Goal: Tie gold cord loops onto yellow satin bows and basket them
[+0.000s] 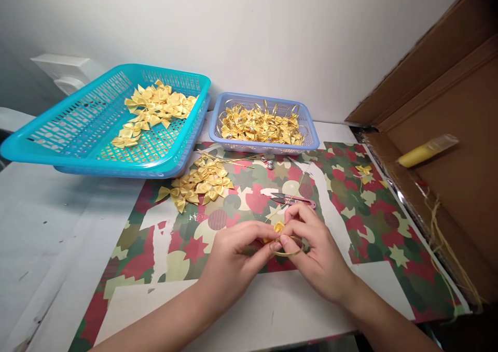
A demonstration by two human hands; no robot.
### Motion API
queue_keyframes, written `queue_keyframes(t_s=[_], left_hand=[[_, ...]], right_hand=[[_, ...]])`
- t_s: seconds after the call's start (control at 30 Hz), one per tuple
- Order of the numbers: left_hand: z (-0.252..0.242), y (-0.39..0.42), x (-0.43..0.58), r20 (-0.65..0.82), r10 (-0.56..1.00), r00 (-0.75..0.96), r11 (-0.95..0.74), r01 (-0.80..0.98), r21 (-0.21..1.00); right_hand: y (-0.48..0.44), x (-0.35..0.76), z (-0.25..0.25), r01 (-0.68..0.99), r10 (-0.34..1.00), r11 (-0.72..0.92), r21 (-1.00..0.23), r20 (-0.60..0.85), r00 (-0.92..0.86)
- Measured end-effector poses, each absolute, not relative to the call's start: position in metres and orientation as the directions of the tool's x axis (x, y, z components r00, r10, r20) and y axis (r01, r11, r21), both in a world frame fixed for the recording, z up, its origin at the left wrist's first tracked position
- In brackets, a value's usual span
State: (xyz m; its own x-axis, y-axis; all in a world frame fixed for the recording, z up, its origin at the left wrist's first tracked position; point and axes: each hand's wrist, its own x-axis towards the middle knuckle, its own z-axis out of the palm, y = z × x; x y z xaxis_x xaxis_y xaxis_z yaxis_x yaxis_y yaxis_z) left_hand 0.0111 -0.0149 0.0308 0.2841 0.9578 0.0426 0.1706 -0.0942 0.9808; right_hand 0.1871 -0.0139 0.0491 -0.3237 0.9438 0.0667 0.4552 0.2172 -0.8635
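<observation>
Close together at the front of the table, my left hand [239, 251] and my right hand [321, 251] both pinch a small yellow ribbon bow [278, 227]. A loop of gold cord [288, 254] hangs at the bow, by the right fingertips. My fingers hide most of the bow and the point where the loop meets it. Just beyond the hands lie thread snips [291, 199] with pinkish handles. Farther left is a loose pile of yellow bows [206, 181]. Behind it are straight gold cords [233, 160] and several small silver bells [270, 164].
A teal basket [155, 164] with yellow bows stands at the left. At the back, a purple-blue basket [268, 147] holds bows with gold loops. A cardboard wall [459, 113] bounds the right, with a yellow tube [428, 151] and hanging threads [439, 227]. One bow [364, 170] lies nearby.
</observation>
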Motion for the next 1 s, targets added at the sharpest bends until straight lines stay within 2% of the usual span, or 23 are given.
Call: queue_keyframes(t_s=[0.4, 0.6, 1.0], left_hand=[[0.0341, -0.0127, 0.0094, 0.196, 0.94, 0.278, -0.273, 0.271, 0.923], [0.0321, -0.0105, 0.0095, 0.359, 0.896, 0.263, -0.418, 0.223, 0.88], [0.0332, -0.01, 0.0093, 0.443, 0.861, 0.251, -0.499, 0.247, 0.83]], right_hand=[[-0.0133, 0.1875, 0.052, 0.413, 0.953, 0.132, -0.901, 0.001, -0.304], [-0.0122, 0.1876, 0.0537, 0.429, 0.961, 0.145, -0.891, 0.023, -0.277], [-0.0126, 0.1868, 0.0509, 0.415, 0.976, 0.133, -0.9, 0.046, -0.213]])
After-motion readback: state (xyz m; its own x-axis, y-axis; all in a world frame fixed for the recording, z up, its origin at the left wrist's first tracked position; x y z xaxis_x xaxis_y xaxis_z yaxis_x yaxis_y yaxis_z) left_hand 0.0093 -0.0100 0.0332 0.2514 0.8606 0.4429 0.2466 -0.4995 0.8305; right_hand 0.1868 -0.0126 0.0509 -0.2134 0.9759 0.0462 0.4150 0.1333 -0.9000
